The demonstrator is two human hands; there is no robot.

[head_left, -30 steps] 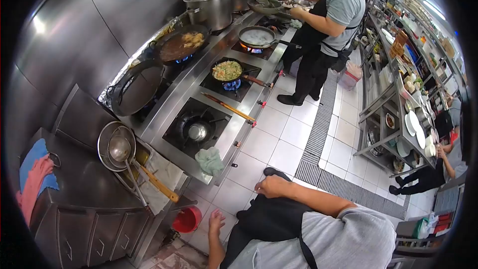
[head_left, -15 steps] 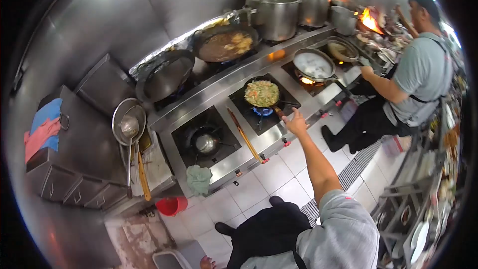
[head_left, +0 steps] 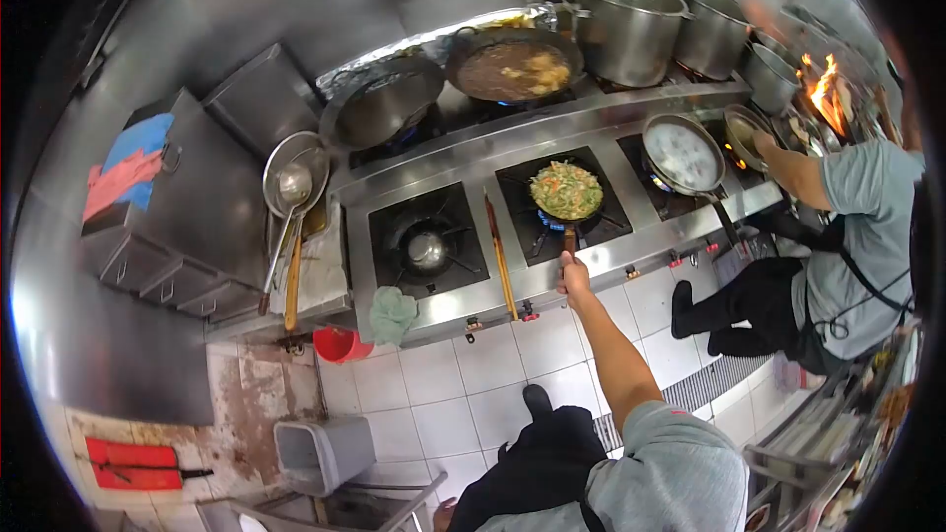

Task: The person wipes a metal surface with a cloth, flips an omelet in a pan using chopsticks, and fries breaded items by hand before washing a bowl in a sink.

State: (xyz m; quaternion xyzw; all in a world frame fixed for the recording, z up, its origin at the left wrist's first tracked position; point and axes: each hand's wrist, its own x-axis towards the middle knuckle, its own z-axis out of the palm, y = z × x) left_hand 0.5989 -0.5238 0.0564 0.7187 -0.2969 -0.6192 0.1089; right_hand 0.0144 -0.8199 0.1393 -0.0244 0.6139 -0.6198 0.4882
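Observation:
My right hand point(head_left: 574, 278) is closed around the handle point(head_left: 570, 239) of a frying pan. The pan sits on a lit burner point(head_left: 552, 222) and holds a round, flat pancake point(head_left: 567, 189) with green and orange shreds. To the left of the pan, a pair of long wooden chopsticks point(head_left: 501, 256) lies across the stove's steel top. Only a sliver of my left hand point(head_left: 445, 514) shows at the bottom, low beside my apron and near a metal frame; its fingers are mostly hidden.
A pan of whitish liquid point(head_left: 682, 153) stands right of mine. Behind are a wok of brown oil point(head_left: 473, 74) and tall pots point(head_left: 626, 34). Strainer point(head_left: 296, 163) and green cloth point(head_left: 392, 315) lie left. A co-worker point(head_left: 857, 207) stands at right near open flames point(head_left: 826, 94).
My right hand, earlier with a finger extended beside the handle, is now wrapped around it. The pan's handle points more toward me. The co-worker's hand has moved to a pan, and my view has shifted.

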